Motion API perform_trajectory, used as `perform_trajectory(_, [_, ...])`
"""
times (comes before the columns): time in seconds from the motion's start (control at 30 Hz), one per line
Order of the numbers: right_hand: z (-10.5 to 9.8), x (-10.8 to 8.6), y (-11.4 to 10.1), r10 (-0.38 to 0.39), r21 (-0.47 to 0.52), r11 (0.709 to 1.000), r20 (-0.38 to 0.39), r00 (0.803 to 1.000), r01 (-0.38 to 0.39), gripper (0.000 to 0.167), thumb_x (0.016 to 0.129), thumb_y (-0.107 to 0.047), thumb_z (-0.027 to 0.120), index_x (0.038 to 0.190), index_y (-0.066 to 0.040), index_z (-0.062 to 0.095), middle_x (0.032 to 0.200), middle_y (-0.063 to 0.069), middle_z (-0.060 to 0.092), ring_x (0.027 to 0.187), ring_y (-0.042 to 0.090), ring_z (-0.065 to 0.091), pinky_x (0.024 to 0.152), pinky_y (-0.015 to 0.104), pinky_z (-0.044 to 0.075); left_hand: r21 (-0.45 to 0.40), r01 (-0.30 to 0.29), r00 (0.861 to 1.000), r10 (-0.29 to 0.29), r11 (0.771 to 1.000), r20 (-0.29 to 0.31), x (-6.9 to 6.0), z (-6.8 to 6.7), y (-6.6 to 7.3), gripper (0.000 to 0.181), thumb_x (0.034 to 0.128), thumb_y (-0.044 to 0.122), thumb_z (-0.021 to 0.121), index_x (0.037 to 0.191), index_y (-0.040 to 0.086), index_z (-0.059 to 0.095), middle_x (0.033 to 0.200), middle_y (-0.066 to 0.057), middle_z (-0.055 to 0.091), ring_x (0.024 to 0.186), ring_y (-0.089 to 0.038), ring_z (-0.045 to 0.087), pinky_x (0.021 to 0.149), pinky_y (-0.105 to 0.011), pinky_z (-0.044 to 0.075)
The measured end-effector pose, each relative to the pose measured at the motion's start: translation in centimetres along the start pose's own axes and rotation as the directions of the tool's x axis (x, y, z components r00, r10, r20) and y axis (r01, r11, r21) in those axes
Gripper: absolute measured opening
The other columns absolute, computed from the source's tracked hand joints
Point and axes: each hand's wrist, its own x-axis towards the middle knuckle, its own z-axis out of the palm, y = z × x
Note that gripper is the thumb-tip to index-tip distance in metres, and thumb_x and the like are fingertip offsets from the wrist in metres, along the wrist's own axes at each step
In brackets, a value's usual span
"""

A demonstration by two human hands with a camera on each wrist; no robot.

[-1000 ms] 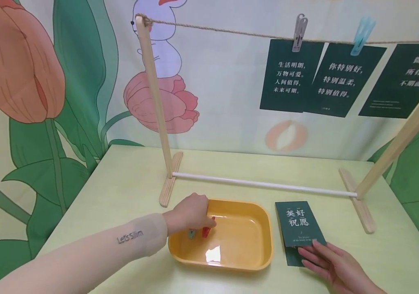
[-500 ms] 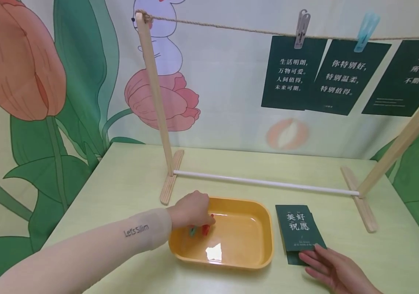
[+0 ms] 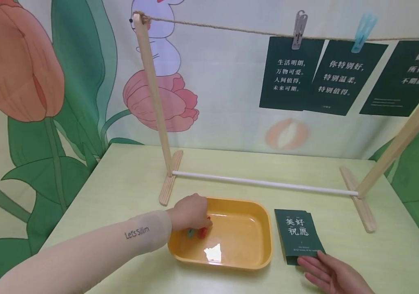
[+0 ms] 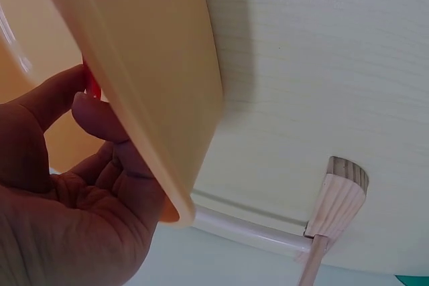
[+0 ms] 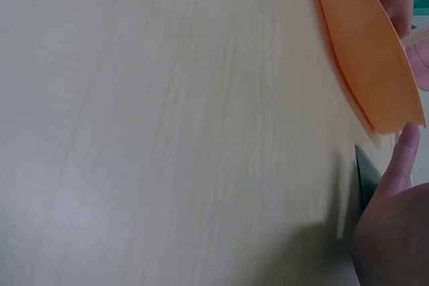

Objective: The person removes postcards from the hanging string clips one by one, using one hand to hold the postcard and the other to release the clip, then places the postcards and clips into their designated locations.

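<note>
Inside the glossy, round-cornered yellow tray [image 3: 237, 239], our left grip [image 3: 191, 211] pinches a red clip [image 4: 92, 87]; our right grip [image 3: 336, 272], fingers loosely straight, touches the flat green cards [image 3: 301, 241] beside it. Our pale, faintly grained counter [image 3: 125, 183] also bears a wooden rack [image 3: 158, 110] before a tulip-printed backdrop [image 3: 228, 102].

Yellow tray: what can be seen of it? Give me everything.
The yellow tray is a shallow rounded rectangle with a raised wall and rim; its glossy inside looks like plastic and catches a bright reflection near the front. It sits upright on the table, in front of the white bar and left of the cards. The left hand reaches in over its far-left corner, pinching a red clip beside a green clip; whether the hand touches the rim is unclear.
</note>
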Motion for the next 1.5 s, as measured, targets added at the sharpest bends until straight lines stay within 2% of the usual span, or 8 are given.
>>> perform_trajectory(0.17, [-0.3,-0.2,0.3,0.003,0.001,1.0,-0.007,1.0,-0.003,0.043,0.119,-0.029,0.039,0.141,0.006,0.048,0.109,0.021,0.079,0.109,0.034,0.077,0.107,0.046,0.054,-0.032,0.034,0.999,-0.034,0.999,-0.007,-5.1,-5.4,4.1,0.042,0.0907,0.024,0.077,0.051,0.016,0.066,0.05,0.003,0.057,0.05,-0.015,0.055,0.047,-0.028,0.04])
perform_trajectory(0.27, [-0.5,-0.2,0.4,0.025,0.004,1.0,-0.016,1.0,-0.025,0.043,0.119,-0.03,0.038,0.139,0.006,0.049,0.108,0.021,0.079,0.109,0.035,0.077,0.108,0.046,0.054,-0.03,0.03,0.999,-0.031,0.999,-0.019,-6.4,-6.6,4.9,0.045,0.0919,0.021,0.076,0.049,0.016,0.065,0.047,0.005,0.053,0.047,-0.013,0.05,0.046,-0.026,0.035])
perform_trajectory(0.57, [-0.8,-0.5,1.0,0.068,0.065,0.996,-0.007,0.998,-0.068,0.048,0.119,-0.032,0.037,0.116,0.006,0.067,0.106,0.026,0.078,0.106,0.035,0.078,0.108,0.042,0.054,-0.051,0.023,1.0,-0.023,0.998,-0.005,-6.2,-6.8,4.8,0.044,0.0913,0.016,0.074,0.047,0.013,0.071,0.041,0.006,0.05,0.042,-0.012,0.049,0.044,-0.024,0.032])
perform_trajectory(0.7, [-0.5,-0.7,0.9,0.048,0.052,0.998,-0.033,0.998,-0.046,0.045,0.118,-0.032,0.04,0.124,0.007,0.063,0.108,0.028,0.078,0.108,0.038,0.077,0.107,0.044,0.055,-0.038,-0.007,1.0,0.006,0.999,-0.021,-4.4,-4.9,3.0,0.046,0.0904,0.023,0.074,0.046,0.016,0.067,0.045,0.005,0.054,0.045,-0.014,0.052,0.046,-0.026,0.036])
perform_trajectory(0.8, [-0.4,-0.8,0.7,0.039,0.03,0.999,-0.018,0.999,-0.039,0.046,0.118,-0.033,0.04,0.134,0.007,0.055,0.112,0.029,0.077,0.112,0.04,0.075,0.108,0.045,0.054,-0.013,-0.003,0.999,0.002,1.0,-0.037,-4.1,-4.7,2.6,0.041,0.0903,0.028,0.077,0.054,0.013,0.065,0.052,0.003,0.056,0.051,-0.015,0.054,0.05,-0.029,0.046])
perform_trajectory(1.03, [-0.7,-1.1,0.3,0.075,0.069,0.994,0.073,0.995,-0.08,0.052,0.119,-0.033,0.032,0.128,0.013,0.055,0.114,0.032,0.075,0.115,0.041,0.074,0.112,0.047,0.05,-0.017,0.021,0.998,-0.022,1.0,-0.051,-6.6,-7.4,4.5,0.04,0.0908,0.029,0.084,0.067,0.009,0.059,0.062,-0.002,0.056,0.057,-0.017,0.053,0.053,-0.031,0.047])
perform_trajectory(1.3, [-0.7,-1.0,0.6,0.095,0.11,0.99,-0.027,0.995,-0.092,0.057,0.119,-0.033,0.031,0.122,0.017,0.057,0.111,0.035,0.074,0.108,0.04,0.077,0.112,0.047,0.05,-0.017,0.013,0.999,-0.014,1.0,-0.031,-6.6,-7.6,4.5,0.044,0.0937,0.031,0.082,0.062,0.01,0.06,0.057,-0.001,0.056,0.054,-0.017,0.053,0.051,-0.027,0.04])
perform_trajectory(1.5, [-0.7,-1.2,0.7,0.06,0.116,0.992,-0.007,0.998,-0.058,0.055,0.119,-0.033,0.035,0.129,0.017,0.054,0.111,0.033,0.075,0.114,0.043,0.074,0.112,0.046,0.05,-0.06,0.005,1.0,-0.006,0.998,-0.012,-6.8,-8.4,4.9,0.046,0.0944,0.027,0.08,0.058,0.009,0.059,0.042,0.004,0.048,0.04,-0.011,0.051,0.047,-0.023,0.04])
